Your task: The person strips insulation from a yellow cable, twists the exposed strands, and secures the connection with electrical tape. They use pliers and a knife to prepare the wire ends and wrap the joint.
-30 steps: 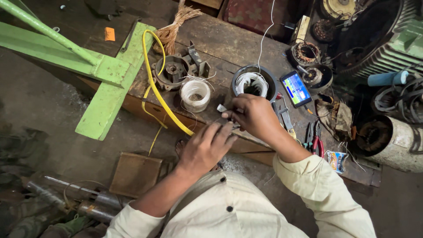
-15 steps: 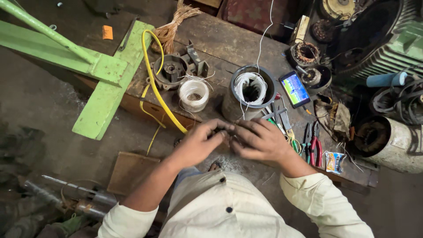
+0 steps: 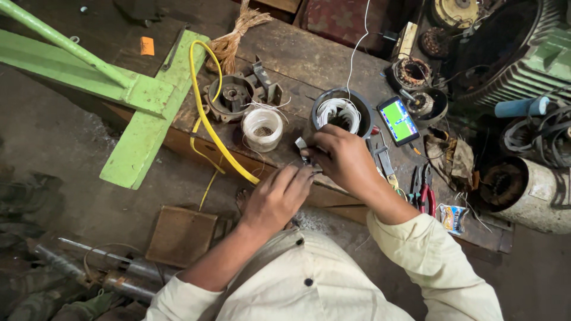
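Wooden counter (image 3: 309,65): your left hand (image 3: 278,196) and right hand (image 3: 342,159) meet, each grip pinching a small metal piece (image 3: 302,145) beside the motor housing (image 3: 342,113).

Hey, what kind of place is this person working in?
Most likely a motor repair or rewinding workshop: a stator housing with white windings stands on the worn wooden bench, pliers lie near the right hand, and big motor casings sit alongside.

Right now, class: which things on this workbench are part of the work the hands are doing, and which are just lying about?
In use:
left hand
right hand
small grey piece pinched in the right hand
round housing with white winding, just beyond the hands

Lying about:
phone
pliers
white tape roll
yellow cable
green metal frame
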